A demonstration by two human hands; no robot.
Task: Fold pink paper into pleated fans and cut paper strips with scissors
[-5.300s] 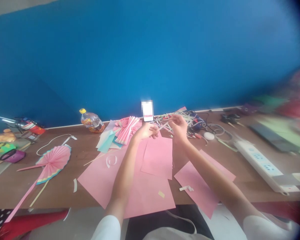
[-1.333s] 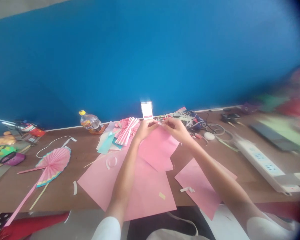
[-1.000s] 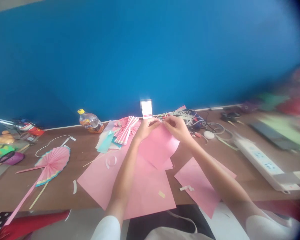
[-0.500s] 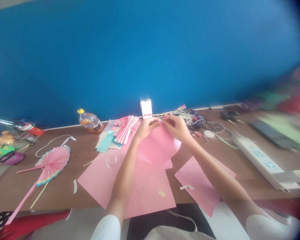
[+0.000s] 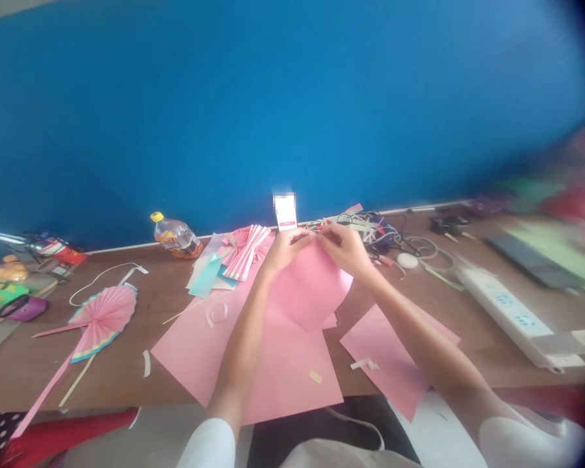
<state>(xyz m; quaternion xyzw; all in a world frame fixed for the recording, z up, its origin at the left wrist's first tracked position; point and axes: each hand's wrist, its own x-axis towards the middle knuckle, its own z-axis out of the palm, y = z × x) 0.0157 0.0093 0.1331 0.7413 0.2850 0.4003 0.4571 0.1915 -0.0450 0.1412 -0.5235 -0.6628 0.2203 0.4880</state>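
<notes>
Both hands meet near the table's back edge at the top of a raised pink sheet point(image 5: 307, 283). My left hand point(image 5: 288, 250) pinches its upper edge, and my right hand point(image 5: 344, 248) pinches it just to the right, fingertips close together. The sheet hangs down from the fingers over a larger pink sheet point(image 5: 292, 377) lying on the table. A lit phone point(image 5: 286, 213) stands upright behind the hands. Left of them lies a striped pink folded paper point(image 5: 246, 255) on teal and white pieces.
A pink paper fan point(image 5: 102, 318) and a plastic bottle point(image 5: 177, 237) are at the left. Tangled cables point(image 5: 385, 234) lie behind my right hand. Another pink sheet point(image 5: 390, 357) is under my right forearm, and a white power strip point(image 5: 507, 312) sits farther right.
The lower part of the raised pink sheet has shifted slightly. Both hands keep nearly the same place and pinch.
</notes>
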